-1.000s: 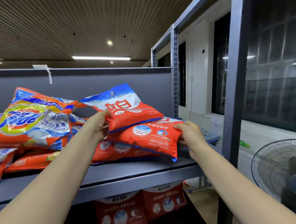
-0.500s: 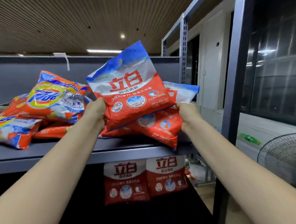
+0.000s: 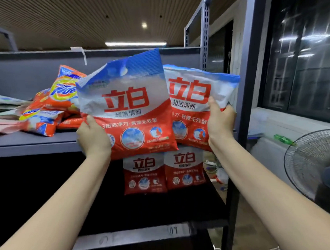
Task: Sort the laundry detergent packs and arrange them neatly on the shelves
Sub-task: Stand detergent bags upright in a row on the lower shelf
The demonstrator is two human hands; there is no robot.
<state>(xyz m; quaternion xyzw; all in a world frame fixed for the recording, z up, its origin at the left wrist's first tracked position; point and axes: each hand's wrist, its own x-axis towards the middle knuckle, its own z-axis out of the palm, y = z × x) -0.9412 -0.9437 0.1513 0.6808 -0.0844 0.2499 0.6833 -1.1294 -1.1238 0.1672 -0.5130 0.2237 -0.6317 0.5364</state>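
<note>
left hand (image 3: 93, 138): grips one red pack (image 3: 130, 111), upright in the air before the upper shelf (image 3: 34, 143)
right hand (image 3: 219, 123): grips a second red pack (image 3: 195, 97)
done: two shelved packs (image 3: 164, 173) upright below
left: tide heap (image 3: 53, 104) looks unsorted

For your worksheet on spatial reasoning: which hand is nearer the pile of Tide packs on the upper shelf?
Left. The left hand is just right of the Tide packs; the right hand is farther right.

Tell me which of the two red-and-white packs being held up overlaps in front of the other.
The pack in the left hand: the left pack has its right edge covering the left edge of the right pack, which the right hand holds behind it.
</note>
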